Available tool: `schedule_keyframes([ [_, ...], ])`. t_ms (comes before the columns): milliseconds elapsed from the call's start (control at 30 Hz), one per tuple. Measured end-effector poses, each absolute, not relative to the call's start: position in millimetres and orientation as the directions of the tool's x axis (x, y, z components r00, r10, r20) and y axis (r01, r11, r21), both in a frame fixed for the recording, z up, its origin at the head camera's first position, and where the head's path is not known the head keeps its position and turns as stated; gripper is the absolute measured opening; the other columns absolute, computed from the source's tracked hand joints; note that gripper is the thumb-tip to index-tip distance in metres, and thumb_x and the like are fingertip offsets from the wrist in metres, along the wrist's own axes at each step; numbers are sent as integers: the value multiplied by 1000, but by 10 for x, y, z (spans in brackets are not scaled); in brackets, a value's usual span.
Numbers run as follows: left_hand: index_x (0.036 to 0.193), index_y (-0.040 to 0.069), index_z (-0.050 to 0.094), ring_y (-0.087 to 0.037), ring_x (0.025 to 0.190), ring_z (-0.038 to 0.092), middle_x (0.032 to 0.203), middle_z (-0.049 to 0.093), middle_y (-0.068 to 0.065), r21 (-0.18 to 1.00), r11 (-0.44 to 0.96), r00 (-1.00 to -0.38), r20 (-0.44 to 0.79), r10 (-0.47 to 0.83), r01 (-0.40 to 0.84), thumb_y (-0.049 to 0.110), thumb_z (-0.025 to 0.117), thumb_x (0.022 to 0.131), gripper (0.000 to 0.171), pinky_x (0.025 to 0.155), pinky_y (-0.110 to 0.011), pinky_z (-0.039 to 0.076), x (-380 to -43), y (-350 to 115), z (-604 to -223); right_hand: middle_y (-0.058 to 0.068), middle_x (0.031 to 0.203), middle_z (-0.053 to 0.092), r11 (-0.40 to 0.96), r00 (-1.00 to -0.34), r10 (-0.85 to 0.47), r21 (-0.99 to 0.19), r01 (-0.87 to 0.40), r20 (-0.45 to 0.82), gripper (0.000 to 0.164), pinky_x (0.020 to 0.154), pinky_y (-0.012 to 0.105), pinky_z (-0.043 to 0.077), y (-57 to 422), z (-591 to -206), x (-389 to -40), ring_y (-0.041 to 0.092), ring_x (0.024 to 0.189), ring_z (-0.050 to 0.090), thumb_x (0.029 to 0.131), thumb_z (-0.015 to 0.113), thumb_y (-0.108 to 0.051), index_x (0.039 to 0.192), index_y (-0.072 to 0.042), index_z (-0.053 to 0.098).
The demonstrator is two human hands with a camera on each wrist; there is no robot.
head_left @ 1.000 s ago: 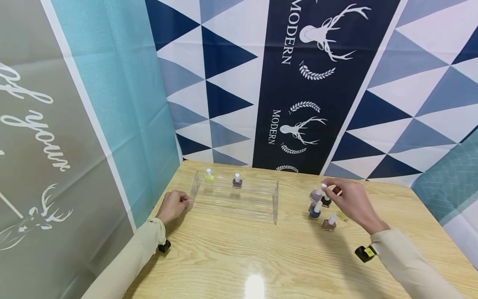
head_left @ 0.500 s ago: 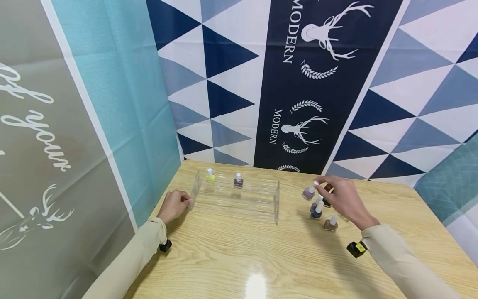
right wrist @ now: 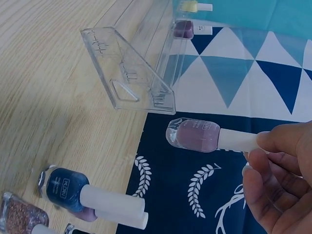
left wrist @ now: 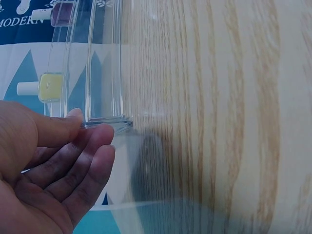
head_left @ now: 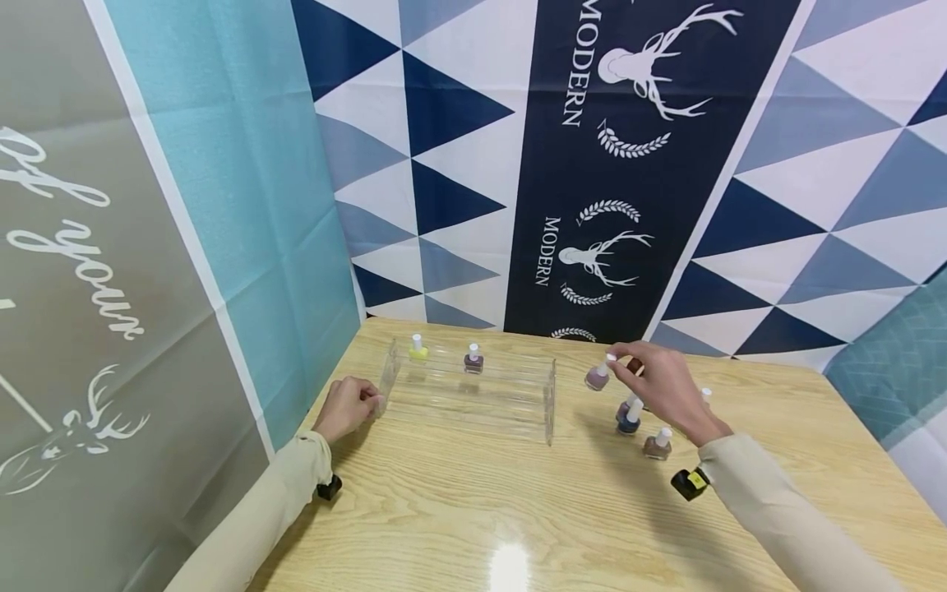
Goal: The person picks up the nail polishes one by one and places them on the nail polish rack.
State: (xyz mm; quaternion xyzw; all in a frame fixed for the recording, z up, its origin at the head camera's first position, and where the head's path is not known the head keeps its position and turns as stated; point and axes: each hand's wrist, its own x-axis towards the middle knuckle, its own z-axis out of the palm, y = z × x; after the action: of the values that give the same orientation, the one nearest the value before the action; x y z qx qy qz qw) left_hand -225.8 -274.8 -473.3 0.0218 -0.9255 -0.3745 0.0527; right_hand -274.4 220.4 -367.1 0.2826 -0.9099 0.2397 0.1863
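Between the thumb and fingertips of my right hand (head_left: 663,388), the white cap of a mauve nail polish bottle (right wrist: 199,135) is pinched. The bottle is off the table, tilted, just right of a clear stepped display rack (head_left: 473,423). My left hand (left wrist: 58,161) pinches the rack's left end panel with thumb and fingers. On the rack's back tier stand a yellow nail polish bottle (head_left: 418,351) and a dark purple one (head_left: 473,362). Below the right hand are a blue bottle (right wrist: 66,190) and a brown glitter bottle (head_left: 657,446); others are partly hidden.
The wooden table (head_left: 444,510) backs onto a patterned cloth (head_left: 459,164). A teal and grey cloth (head_left: 281,247) hangs along the left side. A white cap (head_left: 706,395) shows behind the right wrist.
My right hand has carried the mauve nail polish bottle leftward, away from the other bottles and towards the rack. The left hand has stayed at the rack's end.
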Motion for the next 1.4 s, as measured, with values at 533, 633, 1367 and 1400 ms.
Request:
schedule_keyframes([
  [533, 89, 3, 77, -15, 57, 59, 68, 68, -4, 705, 709, -994, 70, -81, -8, 5, 68, 99, 14, 49, -31, 46, -2259, -2745, -4735, 10, 100, 75, 717, -778, -430, -350, -603, 459, 15, 55, 28, 48, 2047, -3707, -2829, 14, 69, 64, 99, 71, -13, 110, -4, 76],
  [633, 89, 3, 77, -16, 57, 60, 68, 68, -5, 710, 705, -995, 65, -78, -9, 4, 68, 99, 14, 49, -31, 46, -2259, -2745, -4749, 10, 100, 75, 713, -774, -433, -349, -608, 462, 14, 55, 28, 48, 2026, -3718, -2846, 14, 69, 64, 98, 72, -13, 109, -4, 76],
  [1367, 92, 2, 78, -14, 60, 61, 71, 69, -3, 695, 719, -994, 66, -87, -17, 5, 69, 99, 12, 52, -30, 48, -2274, -2761, -4732, 9, 99, 75, 686, -757, -437, -365, -630, 485, 13, 58, 30, 49, 1740, -3737, -2975, 16, 72, 65, 98, 73, -12, 108, -4, 77],
  [1400, 92, 2, 78, -14, 61, 62, 72, 69, -3, 695, 719, -994, 66, -88, -18, 5, 69, 99, 11, 52, -29, 48, -2276, -2761, -4734, 9, 99, 75, 686, -756, -436, -363, -630, 488, 13, 58, 31, 49, 1728, -3741, -2981, 16, 72, 64, 97, 73, -12, 107, -4, 77],
])
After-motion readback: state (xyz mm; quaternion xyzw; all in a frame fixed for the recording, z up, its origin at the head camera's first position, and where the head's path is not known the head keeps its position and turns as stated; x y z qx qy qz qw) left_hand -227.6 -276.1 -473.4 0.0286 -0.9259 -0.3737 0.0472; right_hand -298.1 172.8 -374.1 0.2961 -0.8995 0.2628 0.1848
